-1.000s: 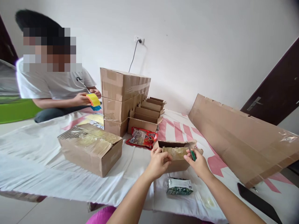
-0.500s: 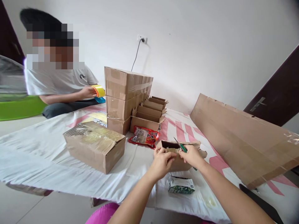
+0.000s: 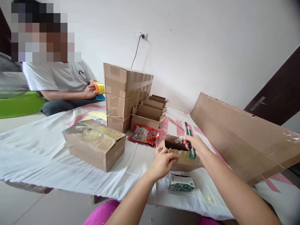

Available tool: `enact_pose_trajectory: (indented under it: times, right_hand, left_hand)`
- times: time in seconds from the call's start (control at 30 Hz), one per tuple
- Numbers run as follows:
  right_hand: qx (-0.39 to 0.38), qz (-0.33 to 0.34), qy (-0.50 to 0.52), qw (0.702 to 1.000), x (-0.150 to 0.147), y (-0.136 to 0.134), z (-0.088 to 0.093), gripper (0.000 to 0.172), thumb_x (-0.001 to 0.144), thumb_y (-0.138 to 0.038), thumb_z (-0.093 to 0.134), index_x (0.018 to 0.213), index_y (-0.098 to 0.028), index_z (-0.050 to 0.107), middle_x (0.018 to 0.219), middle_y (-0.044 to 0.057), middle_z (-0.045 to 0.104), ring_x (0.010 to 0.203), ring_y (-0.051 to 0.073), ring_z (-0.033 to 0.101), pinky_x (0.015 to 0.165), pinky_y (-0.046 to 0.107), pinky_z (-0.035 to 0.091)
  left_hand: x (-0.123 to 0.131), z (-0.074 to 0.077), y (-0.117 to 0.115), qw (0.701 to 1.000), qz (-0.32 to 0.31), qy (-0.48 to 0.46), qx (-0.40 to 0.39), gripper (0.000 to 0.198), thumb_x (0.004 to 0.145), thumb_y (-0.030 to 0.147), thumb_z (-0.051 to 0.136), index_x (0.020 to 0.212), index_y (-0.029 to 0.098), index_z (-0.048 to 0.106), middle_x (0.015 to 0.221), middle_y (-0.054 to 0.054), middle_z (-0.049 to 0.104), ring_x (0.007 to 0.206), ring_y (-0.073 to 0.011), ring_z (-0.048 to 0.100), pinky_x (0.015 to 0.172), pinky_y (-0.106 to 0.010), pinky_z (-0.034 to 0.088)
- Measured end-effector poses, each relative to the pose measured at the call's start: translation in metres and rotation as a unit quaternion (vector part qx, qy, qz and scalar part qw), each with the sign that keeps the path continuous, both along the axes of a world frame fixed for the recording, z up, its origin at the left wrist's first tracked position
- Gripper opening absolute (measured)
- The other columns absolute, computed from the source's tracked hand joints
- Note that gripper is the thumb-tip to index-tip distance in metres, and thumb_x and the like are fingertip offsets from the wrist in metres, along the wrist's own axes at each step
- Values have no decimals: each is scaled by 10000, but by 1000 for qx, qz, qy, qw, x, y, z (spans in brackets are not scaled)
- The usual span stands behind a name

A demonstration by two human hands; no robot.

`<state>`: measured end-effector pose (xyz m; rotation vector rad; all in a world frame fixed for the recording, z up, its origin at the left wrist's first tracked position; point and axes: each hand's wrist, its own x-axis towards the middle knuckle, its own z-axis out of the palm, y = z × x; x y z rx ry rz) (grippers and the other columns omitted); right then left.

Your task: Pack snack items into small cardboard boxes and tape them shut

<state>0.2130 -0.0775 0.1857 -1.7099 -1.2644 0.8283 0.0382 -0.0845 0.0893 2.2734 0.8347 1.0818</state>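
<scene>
In front of me stands a small cardboard box [image 3: 185, 164] with its top open and a dark inside. My left hand [image 3: 164, 161] grips its near left edge, fingers curled on the flap. A green-handled utility knife [image 3: 191, 147] is in my closed right hand [image 3: 195, 145], above the right part of the box, blade pointing up. A crumpled bit of clear tape [image 3: 180, 139] sticks out by my right fingertips. A small green and white carton [image 3: 181, 182] lies just on the near side of the box.
A taped box [image 3: 93, 145] sits left; behind it rise stacked boxes [image 3: 117, 104] beside open boxes [image 3: 148, 120]. A red food packet [image 3: 145, 135] lies before them. A large cardboard sheet [image 3: 239, 137] leans right. Another person [image 3: 63, 81] holds a yellow tape roll [image 3: 100, 88].
My right hand has lifted up and right with the knife, whose blade turned from up-left to nearly upright. Clear tape now shows at its fingers. The box's opening is more exposed.
</scene>
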Motion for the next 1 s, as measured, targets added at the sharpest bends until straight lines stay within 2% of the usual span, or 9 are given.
enact_pose_trajectory:
  times: [0.17,0.33,0.4,0.5,0.63,0.77,0.83,0.9,1.0]
  right_hand:
    - [28,-12,-18,999,14,-1,15,230,670,-352,650,578,-189,517,410,-41,512,348,82,448,343,188,341]
    - [54,-6,-27,998,44,-43,9,307,673,-468,670,670,-196,528,522,-40,561,412,86,481,417,209,389]
    - [37,-11,-49,998,68,-70,-10,352,703,-532,628,645,-206,508,490,-38,533,416,100,477,438,230,396]
    - [-78,-39,-157,984,105,-112,-61,383,734,-595,516,593,-242,469,449,-21,512,409,134,490,451,268,398]
    - [-139,-85,-237,958,131,-158,-132,334,547,-472,670,456,-261,427,421,9,504,425,200,521,443,314,354]
    - [-152,-138,-300,932,149,-178,-154,357,481,-479,721,431,-278,431,441,40,536,498,273,585,501,366,356]
    - [-147,-149,-316,926,161,-182,-152,370,480,-505,726,435,-292,427,450,49,551,510,293,596,514,386,364]
    - [-130,-143,-321,927,172,-181,-145,358,536,-549,681,462,-296,438,474,40,569,540,293,609,542,392,395]
    - [-71,-151,-320,933,181,-173,-124,329,680,-602,545,582,-290,506,524,11,598,590,268,622,588,375,446]
  left_hand:
    - [2,-4,1,1000,17,2,-9,240,831,172,545,1004,281,670,801,0,613,902,-176,541,1038,-445,233]
    - [0,-6,5,999,33,-10,-9,338,830,165,536,1155,254,554,999,-24,653,1013,-195,547,1053,-445,230]
    - [-2,-5,7,999,49,-7,-20,388,826,157,534,1203,247,511,1046,-35,654,1037,-202,548,1047,-446,242]
    - [-4,-5,10,998,61,-2,-30,383,836,174,526,1212,249,499,1063,-43,654,1063,-209,548,1044,-448,248]
    - [2,-12,11,998,54,-6,-24,486,846,189,508,1317,256,411,1163,-70,628,1096,-215,539,1054,-454,232]
    - [4,-12,8,996,76,-47,-7,748,827,194,523,1468,202,139,1300,-134,548,1192,-235,495,1068,-458,216]
    - [-2,-4,4,997,72,-42,0,660,806,165,521,1420,223,288,1184,-92,622,1148,-227,525,1069,-468,207]
    - [-12,8,-3,1000,23,-6,7,412,790,132,513,1177,261,566,1023,-37,679,1077,-212,555,1071,-475,190]
    - [-26,27,-14,995,-88,55,-1,109,772,204,598,838,247,673,931,-17,691,1013,-204,567,1084,-457,169]
